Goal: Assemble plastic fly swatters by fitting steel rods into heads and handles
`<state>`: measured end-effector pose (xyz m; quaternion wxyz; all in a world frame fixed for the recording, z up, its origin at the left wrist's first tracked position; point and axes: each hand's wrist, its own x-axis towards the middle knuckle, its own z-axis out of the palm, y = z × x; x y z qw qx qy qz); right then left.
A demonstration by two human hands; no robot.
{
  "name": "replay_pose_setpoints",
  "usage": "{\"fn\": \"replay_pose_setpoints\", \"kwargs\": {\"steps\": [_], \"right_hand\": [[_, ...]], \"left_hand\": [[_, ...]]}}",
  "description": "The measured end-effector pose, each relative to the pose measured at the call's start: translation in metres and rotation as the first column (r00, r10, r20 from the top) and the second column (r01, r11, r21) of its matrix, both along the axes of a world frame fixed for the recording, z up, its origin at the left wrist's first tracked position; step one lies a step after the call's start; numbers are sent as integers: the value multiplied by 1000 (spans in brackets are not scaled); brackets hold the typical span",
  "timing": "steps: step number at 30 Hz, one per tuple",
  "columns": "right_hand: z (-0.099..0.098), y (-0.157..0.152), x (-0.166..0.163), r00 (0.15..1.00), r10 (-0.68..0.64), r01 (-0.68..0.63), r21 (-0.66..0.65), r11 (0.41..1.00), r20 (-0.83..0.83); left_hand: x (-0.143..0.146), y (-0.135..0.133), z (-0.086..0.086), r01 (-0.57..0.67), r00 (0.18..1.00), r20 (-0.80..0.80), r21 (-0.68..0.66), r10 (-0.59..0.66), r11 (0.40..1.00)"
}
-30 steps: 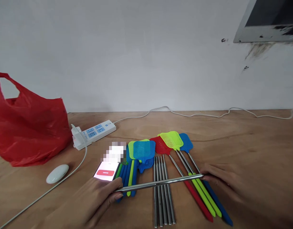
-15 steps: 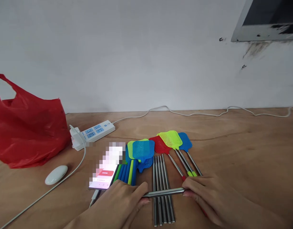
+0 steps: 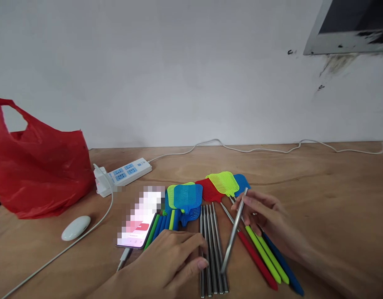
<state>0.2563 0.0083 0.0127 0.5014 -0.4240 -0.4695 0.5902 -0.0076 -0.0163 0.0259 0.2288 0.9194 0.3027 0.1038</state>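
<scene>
My right hand (image 3: 263,214) pinches the upper end of a collapsed steel telescopic rod (image 3: 233,232), which slants down toward a row of several like rods (image 3: 212,245) lying side by side. My left hand (image 3: 171,263) rests on the table just left of that row, fingers loosely curled and holding nothing, its fingertips touching the nearest rods. Behind the rods lie loose blue and green swatter heads and grips (image 3: 183,197). To the right lie assembled fly swatters (image 3: 224,185) with red, green and blue grips.
A lit phone (image 3: 137,232) lies left of my left hand, with a cable at its near end. A white mouse (image 3: 75,227), a power strip (image 3: 123,174) and a red plastic bag (image 3: 38,162) sit further left. A white cord (image 3: 272,149) runs along the wall.
The rod was held level between both hands and pushed shorter. Now my left hand has let go and my right hand has swung the rod to a steep slant.
</scene>
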Motion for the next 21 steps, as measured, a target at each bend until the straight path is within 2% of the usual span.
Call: {"fn": "replay_pose_setpoints", "kwargs": {"steps": [2, 4, 6, 8, 10, 12, 14, 15, 18, 21], "right_hand": [[1, 6, -1, 992, -90, 87, -35, 996, -84], [-2, 11, -2, 990, -127, 125, -37, 992, -63], [-8, 15, -2, 994, -98, 99, -21, 995, 37], [-15, 18, -3, 980, -18, 17, 8, 1000, 200], [-22, 20, -3, 903, -10, -49, 126, 991, 429], [-25, 22, -1, 757, -161, -86, 341, 936, 633], [-25, 24, 1, 631, -331, -130, 516, 847, 701], [-24, 24, 1, 597, -374, -150, 558, 816, 709], [-23, 23, 3, 527, -403, -221, 578, 786, 748], [-27, 19, 3, 405, -394, -337, 535, 775, 825]], "left_hand": [[-1, 5, -1, -33, 999, -4, 14, 33, 999], [-1, 9, -6, -70, 997, -38, 51, 72, 996], [-1, 14, -12, -77, 993, -78, 95, 84, 993], [0, 18, -17, -68, 990, -113, 136, 83, 988], [0, 22, -19, -58, 988, -132, 164, 80, 985], [0, 26, -19, -51, 988, -135, 180, 76, 982], [0, 30, -17, -46, 988, -135, 186, 72, 981], [0, 31, -16, -47, 988, -137, 190, 73, 981], [1, 34, -17, -50, 985, -150, 212, 83, 976], [3, 34, -23, -28, 987, -148, 235, 65, 972]]}}
